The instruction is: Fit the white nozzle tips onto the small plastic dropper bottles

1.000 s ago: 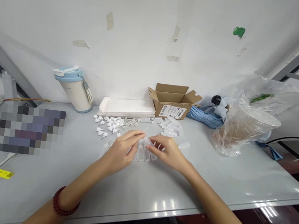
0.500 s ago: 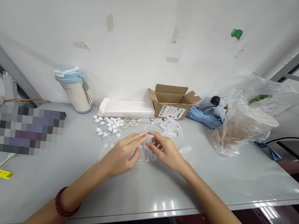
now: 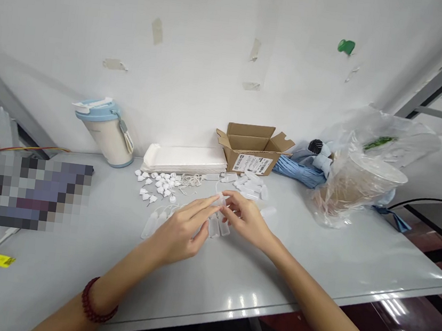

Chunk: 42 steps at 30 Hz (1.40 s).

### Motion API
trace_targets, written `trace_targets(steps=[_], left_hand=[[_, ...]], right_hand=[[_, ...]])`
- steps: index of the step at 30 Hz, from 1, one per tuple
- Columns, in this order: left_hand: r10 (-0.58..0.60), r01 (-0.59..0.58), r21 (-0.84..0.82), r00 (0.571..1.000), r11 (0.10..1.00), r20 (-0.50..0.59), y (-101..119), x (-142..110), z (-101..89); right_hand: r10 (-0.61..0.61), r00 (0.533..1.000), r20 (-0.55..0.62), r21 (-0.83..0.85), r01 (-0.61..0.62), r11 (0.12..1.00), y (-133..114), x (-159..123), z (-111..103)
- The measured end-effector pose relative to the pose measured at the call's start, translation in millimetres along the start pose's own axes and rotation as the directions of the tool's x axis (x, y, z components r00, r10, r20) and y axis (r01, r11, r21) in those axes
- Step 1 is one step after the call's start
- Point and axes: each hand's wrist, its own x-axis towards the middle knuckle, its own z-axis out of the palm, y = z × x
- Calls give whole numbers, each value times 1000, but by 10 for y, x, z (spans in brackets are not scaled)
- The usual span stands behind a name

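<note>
Over the middle of the table, my right hand [image 3: 244, 218] is closed at the fingertips around a small translucent plastic bottle [image 3: 220, 200], partly covered by the fingers. A thin white cord loop [image 3: 217, 185] rises from this spot. My left hand [image 3: 185, 231] has its fingers stretched out to the same bottle, their tips against it, while its thumb stands apart. Beneath both hands lie several translucent bottles [image 3: 214, 228] in a row. More of them with cord loops [image 3: 149, 225] lie left of my left hand. White pointed caps [image 3: 167, 181] are scattered behind it.
Loose translucent bottles [image 3: 251, 185] lie before an open cardboard box [image 3: 252, 153]. A stack of white flat packs [image 3: 187, 158] and a tumbler [image 3: 108, 133] stand along the wall. Blue cloth [image 3: 300, 172] and a plastic-wrapped spool [image 3: 363, 188] are right. A blurred-out object [image 3: 44, 195] lies left.
The view has shifted slightly. My left fingertips have moved a little further over the bottle, and my right fingers have drawn closer together around it.
</note>
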Motion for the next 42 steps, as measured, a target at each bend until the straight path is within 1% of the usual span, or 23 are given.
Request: trace_targets(steps=[4,7,9,12,18,22,27,30,33,35,40,42], left_hand=[[-32,32,-8,999,999,-14,-1,0,22],[-116,117,19,991,993,-63,-3,9,71],[-150,153,42,986,987,-70,-3,25,113],[-141,145,80,989,986,-52,-11,56,172],[-97,106,159,993,982,-65,-31,91,238],[-109,119,144,992,982,-69,-1,161,236],[-143,148,71,987,987,-70,59,348,234],[-186,186,53,982,981,5,94,408,283],[-246,242,53,961,969,124,126,398,352],[-262,254,66,948,965,181,141,372,387],[-243,213,140,933,967,264,168,315,410],[-253,212,165,923,963,290,174,300,403]], right_hand=[[39,999,18,29,-40,999,-8,2,7],[69,997,41,30,-70,997,-24,2,8],[69,996,56,26,-71,997,-29,2,4],[70,996,63,30,-72,997,-24,6,-12],[95,988,118,126,-110,986,-18,35,-66],[110,990,93,75,-117,990,-9,46,-105],[83,995,48,23,-84,996,-2,57,-216],[105,991,81,-77,-99,992,5,60,-301],[136,982,132,-224,-104,969,30,57,-350],[146,975,165,-287,-94,953,53,55,-358],[180,951,253,-346,-85,934,93,45,-342],[176,947,270,-349,-74,934,99,41,-334]])
